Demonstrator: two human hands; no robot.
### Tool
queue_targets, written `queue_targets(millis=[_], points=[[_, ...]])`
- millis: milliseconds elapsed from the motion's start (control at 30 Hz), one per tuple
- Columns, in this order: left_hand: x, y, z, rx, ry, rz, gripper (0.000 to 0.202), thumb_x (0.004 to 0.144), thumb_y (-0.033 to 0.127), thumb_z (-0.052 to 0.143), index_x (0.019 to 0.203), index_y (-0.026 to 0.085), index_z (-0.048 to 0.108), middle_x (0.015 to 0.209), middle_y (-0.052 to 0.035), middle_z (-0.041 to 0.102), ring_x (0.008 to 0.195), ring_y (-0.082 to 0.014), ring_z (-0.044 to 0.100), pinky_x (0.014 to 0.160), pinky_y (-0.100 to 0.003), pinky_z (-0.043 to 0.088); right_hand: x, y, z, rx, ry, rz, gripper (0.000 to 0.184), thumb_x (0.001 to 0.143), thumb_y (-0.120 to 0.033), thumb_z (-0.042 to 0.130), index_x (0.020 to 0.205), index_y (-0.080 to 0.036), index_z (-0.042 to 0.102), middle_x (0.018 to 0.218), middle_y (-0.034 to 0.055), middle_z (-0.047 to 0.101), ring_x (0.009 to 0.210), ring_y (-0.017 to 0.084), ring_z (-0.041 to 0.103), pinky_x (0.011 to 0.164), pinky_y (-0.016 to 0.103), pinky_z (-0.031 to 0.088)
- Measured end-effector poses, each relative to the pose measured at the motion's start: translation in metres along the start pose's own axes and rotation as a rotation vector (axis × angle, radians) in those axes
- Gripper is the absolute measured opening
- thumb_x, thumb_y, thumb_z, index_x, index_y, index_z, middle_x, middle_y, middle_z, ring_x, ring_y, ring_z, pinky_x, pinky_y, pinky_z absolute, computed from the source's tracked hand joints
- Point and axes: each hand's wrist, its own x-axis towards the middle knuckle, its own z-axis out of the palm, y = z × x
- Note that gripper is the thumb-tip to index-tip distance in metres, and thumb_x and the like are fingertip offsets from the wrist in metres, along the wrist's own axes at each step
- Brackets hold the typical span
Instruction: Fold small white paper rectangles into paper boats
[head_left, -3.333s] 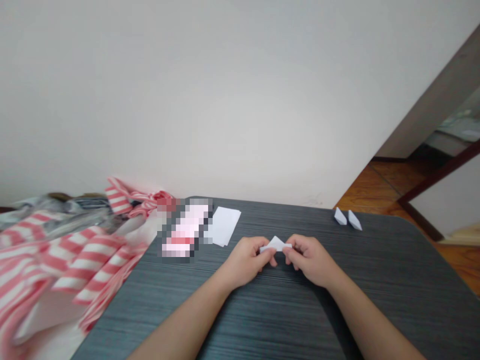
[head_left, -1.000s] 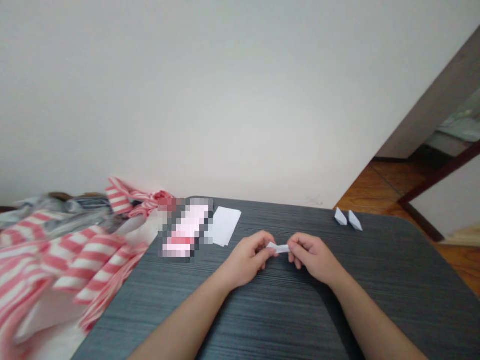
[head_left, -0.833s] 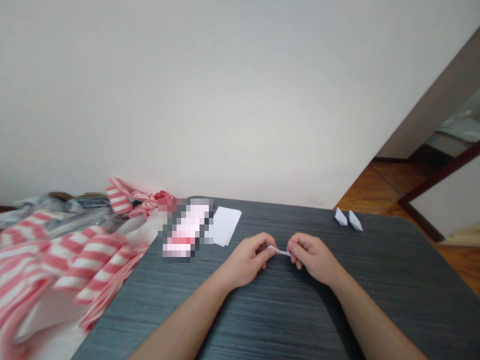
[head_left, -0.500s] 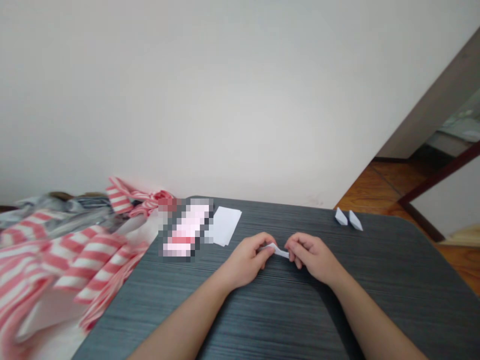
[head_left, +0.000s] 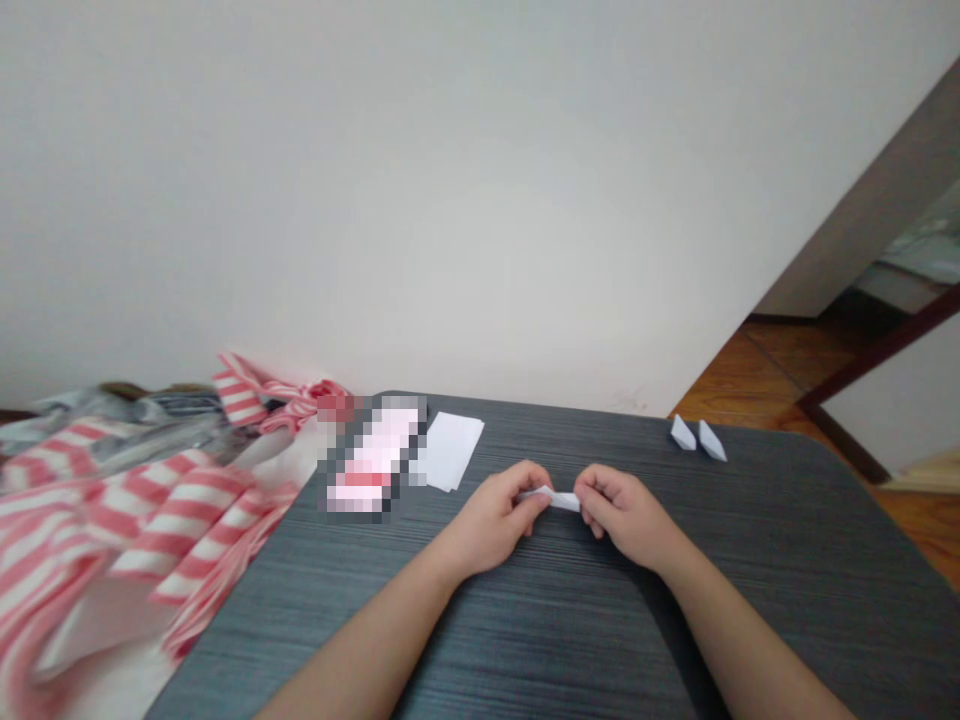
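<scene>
The grips of the left hand (head_left: 491, 522) and right hand (head_left: 624, 517) are clamped on a narrow folded strip of white paper (head_left: 549, 498), one at each end, with the strip held just above the dark grained surface (head_left: 525, 640). Toward 11 o'clock lie a loose white sheet (head_left: 450, 452) and a pink item (head_left: 371, 465), too pixelated to read. Two small folded paper pieces (head_left: 697, 436) sit toward 1 o'clock, and pink-striped cloth (head_left: 127, 510) lies toward 10 o'clock.

Dark grey wood-grain table (head_left: 570, 620), red-and-white striped cloth (head_left: 180, 510), white paper sheet (head_left: 454, 450), wooden floor (head_left: 795, 375)
</scene>
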Motion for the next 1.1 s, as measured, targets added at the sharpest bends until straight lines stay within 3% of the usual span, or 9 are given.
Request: queue_targets(millis=[167,300,433,567,700,867,967,1100], points=[[0.000,-0.002,-0.001,0.066,-0.016,0.032,0.014,0.086,0.026,0.057,0.098,0.019,0.060,0.077,0.0013,0.060,0.062,-0.0109,0.053,0.057,-0.021,0.040,0.001,0.001,0.000,-0.004,0.004,0.005,0.019,0.092,-0.027,0.049,0.075,-0.020,0.052,0.056,-0.0057,0.053,0.047,0.009,0.049,0.048,0.020,0.037],[0.001,-0.002,0.000,0.191,0.016,0.103,0.012,0.083,0.025,0.061,0.091,0.018,0.067,0.088,-0.0025,0.065,0.075,-0.0143,0.057,0.065,-0.022,0.042,0.000,0.000,0.000,-0.015,0.005,0.000,0.018,0.092,-0.026,0.049,0.075,-0.019,0.053,0.057,-0.0052,0.054,0.047,0.010,0.050,0.048,0.020,0.037],[0.002,0.001,0.000,0.162,0.006,0.022,0.021,0.090,0.032,0.053,0.086,0.017,0.067,0.065,0.0007,0.060,0.059,-0.0120,0.053,0.055,-0.021,0.038,0.001,0.001,0.001,-0.023,0.015,-0.006,0.019,0.093,-0.028,0.050,0.076,-0.019,0.053,0.057,-0.0049,0.054,0.047,0.009,0.049,0.048,0.021,0.038],[0.003,0.001,0.000,0.105,0.069,-0.050,0.027,0.090,0.038,0.051,0.080,0.016,0.064,0.055,0.0032,0.055,0.050,-0.0111,0.050,0.050,-0.020,0.036,0.000,0.002,0.001,0.028,0.081,-0.055,0.015,0.092,-0.031,0.052,0.083,-0.020,0.056,0.063,-0.0028,0.060,0.046,0.010,0.052,0.045,0.021,0.039],[0.005,0.001,-0.001,0.062,0.118,-0.083,0.029,0.089,0.042,0.052,0.079,0.016,0.062,0.051,0.0041,0.053,0.047,-0.0109,0.049,0.049,-0.020,0.037,0.000,-0.003,-0.001,-0.071,0.089,-0.161,0.019,0.090,-0.032,0.057,0.082,-0.018,0.067,0.070,0.0018,0.068,0.045,0.011,0.057,0.046,0.023,0.043],[0.005,0.000,-0.001,0.050,0.120,-0.073,0.030,0.090,0.042,0.051,0.079,0.016,0.062,0.051,0.0040,0.054,0.046,-0.0106,0.049,0.049,-0.020,0.036,0.000,-0.009,-0.003,-0.233,0.074,-0.345,0.025,0.093,-0.031,0.055,0.094,-0.019,0.076,0.070,0.0035,0.069,0.050,0.013,0.060,0.055,0.026,0.049],[0.004,-0.001,-0.001,0.054,0.114,-0.067,0.030,0.091,0.043,0.050,0.081,0.017,0.062,0.051,0.0044,0.053,0.046,-0.0104,0.048,0.048,-0.020,0.036,0.001,-0.009,-0.003,-0.260,0.061,-0.373,0.026,0.094,-0.030,0.053,0.097,-0.020,0.077,0.070,0.0036,0.068,0.055,0.014,0.061,0.057,0.026,0.049],[0.004,-0.002,0.000,0.048,0.132,-0.058,0.030,0.091,0.044,0.051,0.082,0.017,0.061,0.052,0.0048,0.053,0.047,-0.0103,0.047,0.049,-0.020,0.036,0.002,-0.004,-0.003,-0.264,0.048,-0.389,0.025,0.094,-0.030,0.054,0.102,-0.023,0.076,0.083,0.0059,0.071,0.062,0.015,0.062,0.059,0.027,0.050]])
